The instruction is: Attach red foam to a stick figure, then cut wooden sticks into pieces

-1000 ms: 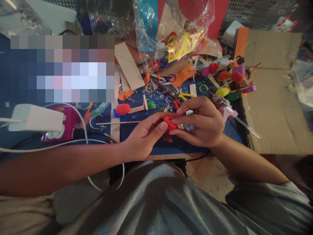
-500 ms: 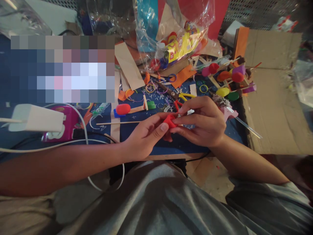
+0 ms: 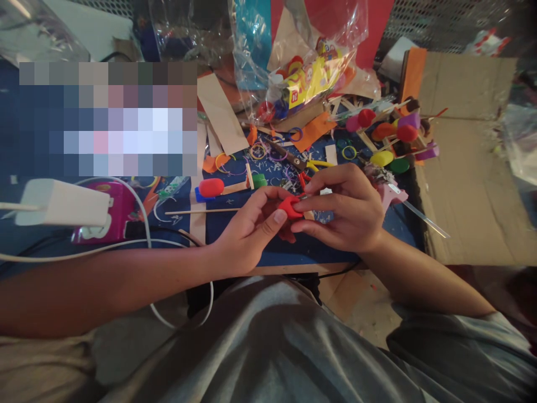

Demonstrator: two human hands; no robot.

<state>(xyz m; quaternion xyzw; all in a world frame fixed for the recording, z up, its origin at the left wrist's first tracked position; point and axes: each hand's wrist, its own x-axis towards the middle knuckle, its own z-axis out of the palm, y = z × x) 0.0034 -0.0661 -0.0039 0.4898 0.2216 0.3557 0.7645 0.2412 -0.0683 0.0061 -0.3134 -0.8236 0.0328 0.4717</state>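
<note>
At centre frame we pinch a small red cap (image 3: 289,206) between both hands: left hand (image 3: 247,232) thumb and fingers closed on its left side, right hand (image 3: 348,215) grip closed on its right side, just above the tabletop (image 3: 235,221) near edge. Left of it a thin wooden stick (image 3: 201,211) lies flat. Beyond, scissors (image 3: 293,159); upper right, a cluster of coloured caps (image 3: 394,137).

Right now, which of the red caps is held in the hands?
The red cap pinched between left hand and right hand; the other red ones sit apart on sticks.
</note>
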